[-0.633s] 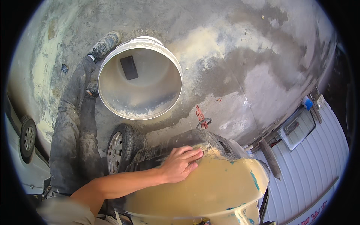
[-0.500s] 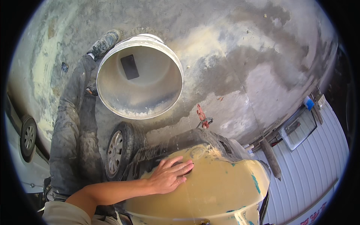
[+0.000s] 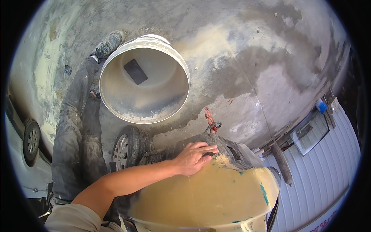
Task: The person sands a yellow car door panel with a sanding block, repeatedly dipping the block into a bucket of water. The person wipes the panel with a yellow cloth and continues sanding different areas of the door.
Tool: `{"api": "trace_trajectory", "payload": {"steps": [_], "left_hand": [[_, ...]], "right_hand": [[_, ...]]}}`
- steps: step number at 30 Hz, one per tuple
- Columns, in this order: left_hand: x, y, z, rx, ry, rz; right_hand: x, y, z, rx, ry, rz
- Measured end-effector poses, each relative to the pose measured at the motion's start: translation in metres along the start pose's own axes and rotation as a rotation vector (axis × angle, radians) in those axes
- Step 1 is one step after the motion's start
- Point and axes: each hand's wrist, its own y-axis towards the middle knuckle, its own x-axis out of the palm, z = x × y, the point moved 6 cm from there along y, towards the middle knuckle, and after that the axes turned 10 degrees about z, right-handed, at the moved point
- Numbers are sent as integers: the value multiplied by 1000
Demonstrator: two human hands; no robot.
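My left hand (image 3: 197,157) reaches in from the lower left, fingers bent over a small dark pad (image 3: 210,154) that rests on the upper part of a curved car body panel (image 3: 201,195). The panel is coated in yellowish filler, with dark worn areas along its upper edge and teal patches at the right. A wheel (image 3: 127,147) with silver spokes lies just beyond the panel's left side. My right hand is not in view.
A large white bucket (image 3: 170,96) has a dark rectangular object (image 3: 135,71) inside. Dusty trousered legs (image 3: 71,127) and a shoe are at left, beside another car (image 3: 31,181). A red metal piece (image 3: 210,120), a metal cylinder (image 3: 282,162) and a ribbed white wall (image 3: 320,166) sit rightward.
My left hand first slid down and leftward on the filler, then came back up and rightward to the panel's upper edge. The view has shifted very slightly.
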Motion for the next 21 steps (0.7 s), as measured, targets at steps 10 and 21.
{"api": "trace_trajectory", "payload": {"steps": [10, 21], "left_hand": [[-5, -12, -21, 130, 17, 44], [-10, 2, -17, 131, 103, -52]], "right_hand": [[-1, 0, 4, -5, 16, 46], [0, 9, -1, 11, -11, 22]]}}
